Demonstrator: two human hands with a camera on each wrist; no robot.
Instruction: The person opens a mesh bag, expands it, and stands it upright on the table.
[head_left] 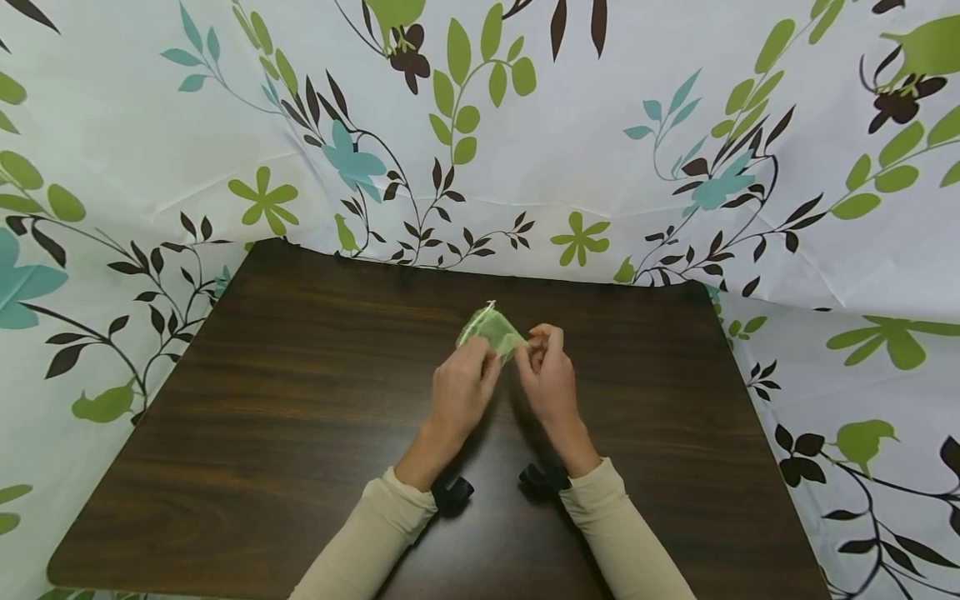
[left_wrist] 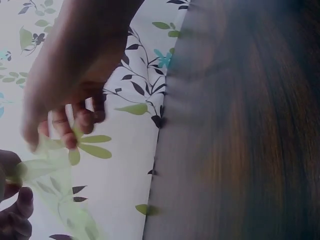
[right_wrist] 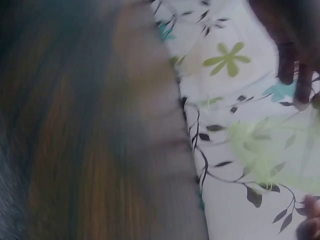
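Sheer green pouch [head_left: 506,334] held in both hands above a dark wooden table [head_left: 300,375]

The pouch is up over the table, a little toward its far edge and near the middle of its width. The left hand [head_left: 463,385] is over the table's middle, its thumb and forefinger clamped together on the pouch's near side. The right hand [head_left: 551,379], beside it and over the same part of the table, pinches the pouch's right-hand corner between thumb and fingertip. A white cord end [head_left: 491,303] sticks up from the corner that points to the table's far edge. The fabric is thin enough that printed leaves show through it in both wrist views.

Cream sleeves [head_left: 375,533] reach in across the table's near edge, one on each arm. A black device [head_left: 453,496] sits on the inner side of the left wrist, above the table, and a second black device [head_left: 542,482] on the right one. White cloth [head_left: 517,208] printed with green, teal and dark brown leaves, flowers and birds hangs beyond the table's far edge and along its sides.
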